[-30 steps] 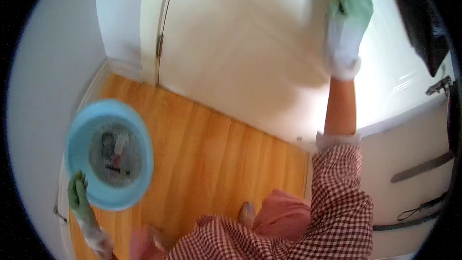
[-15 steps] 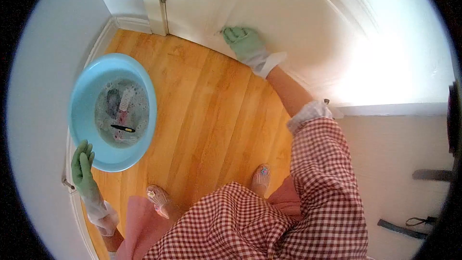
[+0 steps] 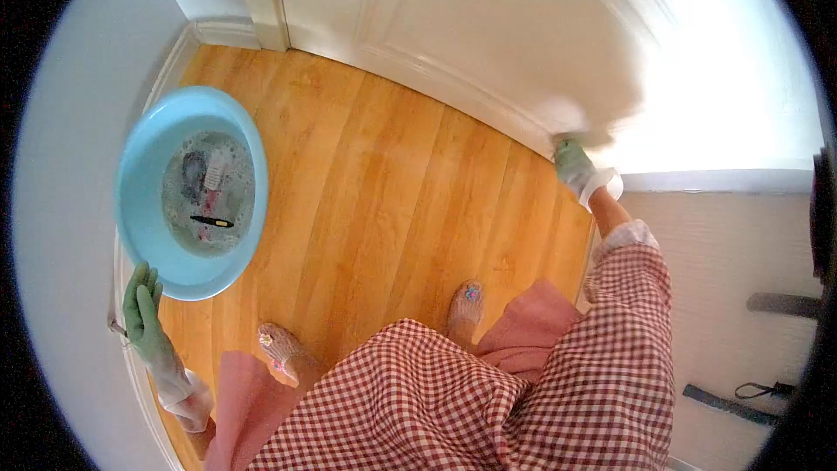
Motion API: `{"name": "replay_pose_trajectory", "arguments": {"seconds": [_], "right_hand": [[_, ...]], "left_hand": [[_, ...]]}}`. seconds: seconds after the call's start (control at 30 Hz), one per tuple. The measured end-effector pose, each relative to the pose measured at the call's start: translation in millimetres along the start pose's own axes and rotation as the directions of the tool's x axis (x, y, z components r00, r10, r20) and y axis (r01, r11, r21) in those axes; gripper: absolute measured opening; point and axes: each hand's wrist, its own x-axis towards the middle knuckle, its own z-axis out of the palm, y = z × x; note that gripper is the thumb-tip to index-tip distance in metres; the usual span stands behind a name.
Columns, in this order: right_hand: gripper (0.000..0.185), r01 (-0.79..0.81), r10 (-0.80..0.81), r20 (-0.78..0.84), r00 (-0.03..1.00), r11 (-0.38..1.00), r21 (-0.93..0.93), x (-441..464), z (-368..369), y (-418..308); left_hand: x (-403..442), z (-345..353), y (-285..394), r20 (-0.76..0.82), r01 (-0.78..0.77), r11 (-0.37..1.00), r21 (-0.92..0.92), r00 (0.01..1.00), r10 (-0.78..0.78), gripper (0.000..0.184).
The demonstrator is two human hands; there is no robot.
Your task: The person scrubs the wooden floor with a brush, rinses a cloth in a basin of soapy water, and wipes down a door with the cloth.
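Note:
My right hand, in a green rubber glove with a white cuff, presses against the lower edge of the white door. Its fingers look curled in; whatever they hold, if anything, is hidden. With fingers stretched out, my left hand, gloved the same way, is beside the near rim of a light blue basin by the wall. Soapy water in the basin holds a white-bristled brush, a dark cloth-like thing and a black-and-yellow handled tool.
Wooden floor spreads between the basin and the door. A metal door stop juts from the wall baseboard next to my left hand. My slippered feet stand below. Dark straps show on the pale surface at right.
My right hand has swept right along the bottom of the door, from near its middle to its right end. My left hand stays by the basin; the view has shifted slightly.

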Motion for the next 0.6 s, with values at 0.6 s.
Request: {"name": "replay_pose_trajectory", "arguments": {"seconds": [0.6], "right_hand": [[0.025, 0.004, -0.029, 0.241, 0.970, 0.995, 0.102, 49, 59, 33]], "left_hand": [[-48, -62, -7, -0.193, 0.168, 0.956, 0.240, 0.974, -0.122, 0.040]]}}
